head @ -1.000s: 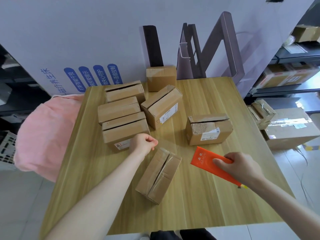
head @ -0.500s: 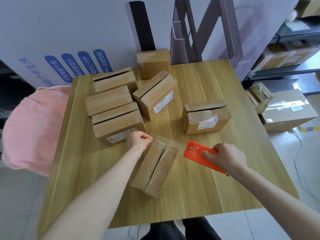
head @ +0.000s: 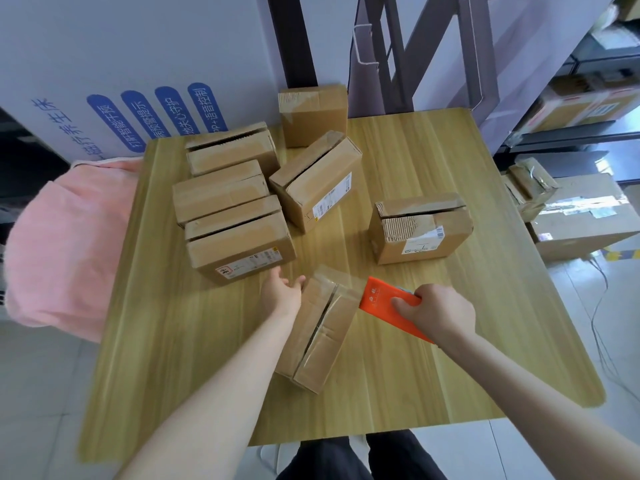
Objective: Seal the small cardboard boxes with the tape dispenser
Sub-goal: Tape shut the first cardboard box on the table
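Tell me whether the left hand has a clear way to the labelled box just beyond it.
Probably yes. The left hand is open beside the near box, and only bare table lies between it and the labelled box.

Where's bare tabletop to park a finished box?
Free: the near edge of the table, and its right side behind the torn-flap box. Crowded: far left, five boxes packed together; the hands work mid-table.

boxes (head: pixel 239 216) on table (head: pixel 433 358), dispenser (head: pixel 388 304) right
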`<act>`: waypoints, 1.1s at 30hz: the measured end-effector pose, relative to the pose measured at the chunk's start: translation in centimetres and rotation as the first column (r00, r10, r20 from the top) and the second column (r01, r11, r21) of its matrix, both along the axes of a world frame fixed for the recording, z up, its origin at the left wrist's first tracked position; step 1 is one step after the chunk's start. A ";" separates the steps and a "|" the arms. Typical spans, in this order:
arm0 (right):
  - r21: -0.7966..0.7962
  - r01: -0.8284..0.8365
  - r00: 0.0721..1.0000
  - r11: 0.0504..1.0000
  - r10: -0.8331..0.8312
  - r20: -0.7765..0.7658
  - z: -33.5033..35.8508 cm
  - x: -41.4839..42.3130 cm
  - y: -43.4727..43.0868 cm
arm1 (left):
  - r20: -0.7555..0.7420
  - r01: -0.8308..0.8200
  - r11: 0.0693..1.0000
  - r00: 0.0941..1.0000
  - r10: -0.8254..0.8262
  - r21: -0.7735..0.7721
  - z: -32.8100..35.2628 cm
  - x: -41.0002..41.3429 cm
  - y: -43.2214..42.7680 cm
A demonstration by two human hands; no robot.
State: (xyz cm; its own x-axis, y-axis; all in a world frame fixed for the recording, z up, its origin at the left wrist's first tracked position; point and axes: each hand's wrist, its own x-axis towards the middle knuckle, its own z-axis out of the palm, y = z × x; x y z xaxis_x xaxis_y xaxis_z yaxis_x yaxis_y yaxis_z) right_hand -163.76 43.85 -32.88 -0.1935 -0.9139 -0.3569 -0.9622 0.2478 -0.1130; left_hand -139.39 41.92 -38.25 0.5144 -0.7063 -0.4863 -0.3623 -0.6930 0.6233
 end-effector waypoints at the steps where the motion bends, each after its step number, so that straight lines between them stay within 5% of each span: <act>1: -0.003 0.000 1.000 1.000 0.000 0.000 -0.1 0.0 0.1 | 0.017 -0.041 0.996 0.999 0.042 -0.076 0.0 -0.3 0.6; 4: -0.003 -0.009 1.000 1.000 0.009 -0.001 -0.1 0.0 0.2 | 0.089 0.073 0.971 0.995 -0.054 -0.227 0.4 -1.3 2.4; 8: 0.017 -0.053 0.998 0.998 0.054 -0.035 0.4 0.3 -0.4 | 0.086 0.312 0.938 0.950 -0.301 -0.152 0.1 -1.7 3.2; 27: -0.019 -0.184 0.974 0.983 0.180 -0.139 3.3 3.7 -3.1 | 0.113 0.180 0.968 0.980 -0.161 -0.177 -0.7 -2.6 3.4; 33: 0.105 -0.199 0.969 0.974 0.211 -0.125 -0.5 5.8 -1.9 | 0.114 0.137 0.980 0.986 -0.121 -0.141 -0.7 -2.8 3.6</act>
